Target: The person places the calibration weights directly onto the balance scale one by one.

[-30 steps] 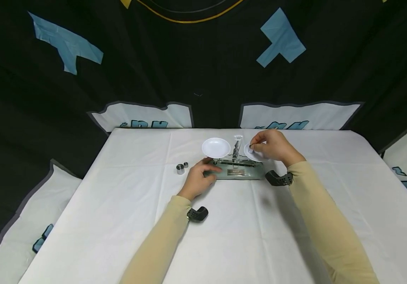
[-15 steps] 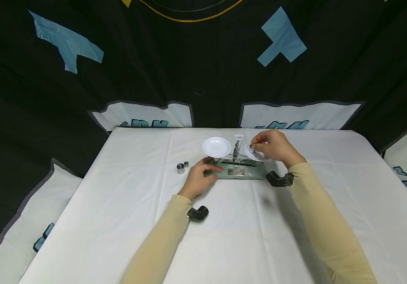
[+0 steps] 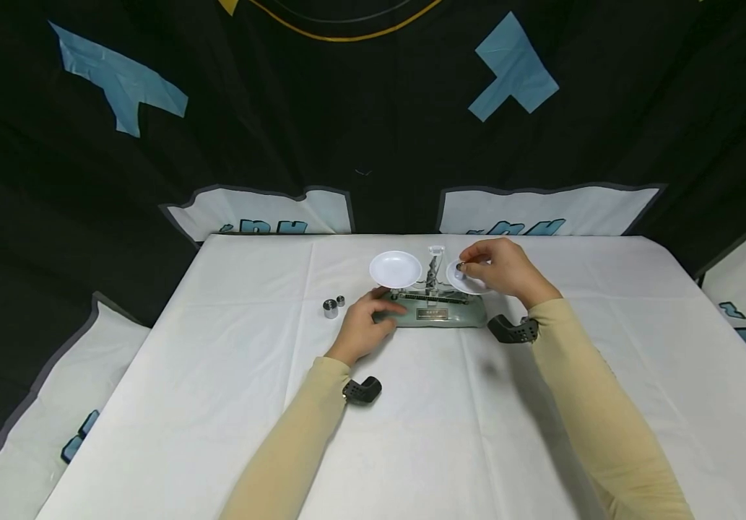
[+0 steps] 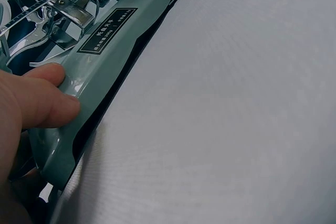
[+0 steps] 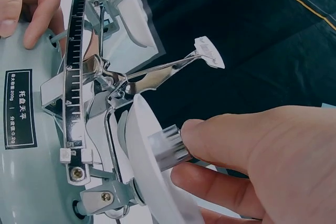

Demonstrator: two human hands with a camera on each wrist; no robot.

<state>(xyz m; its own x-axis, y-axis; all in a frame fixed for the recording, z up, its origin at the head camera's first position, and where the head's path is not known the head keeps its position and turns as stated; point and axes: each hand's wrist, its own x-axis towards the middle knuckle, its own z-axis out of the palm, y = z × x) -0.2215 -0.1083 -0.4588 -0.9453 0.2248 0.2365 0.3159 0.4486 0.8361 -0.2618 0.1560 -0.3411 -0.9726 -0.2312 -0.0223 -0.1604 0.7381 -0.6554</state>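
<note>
A grey-green balance scale stands mid-table with two white pans. My left hand grips the left end of its base, thumb pressed against the front edge and fingers lying on top. My right hand pinches a small metal cylinder weight between thumb and forefinger, holding it on or just above the right pan; contact cannot be told. The left pan holds nothing. The graduated beam and pointer show in the right wrist view.
Two more metal weights, a larger one and a smaller one, stand on the white tablecloth left of the scale. Black wrist cameras sit under both sleeves. A dark backdrop with white panels surrounds the table.
</note>
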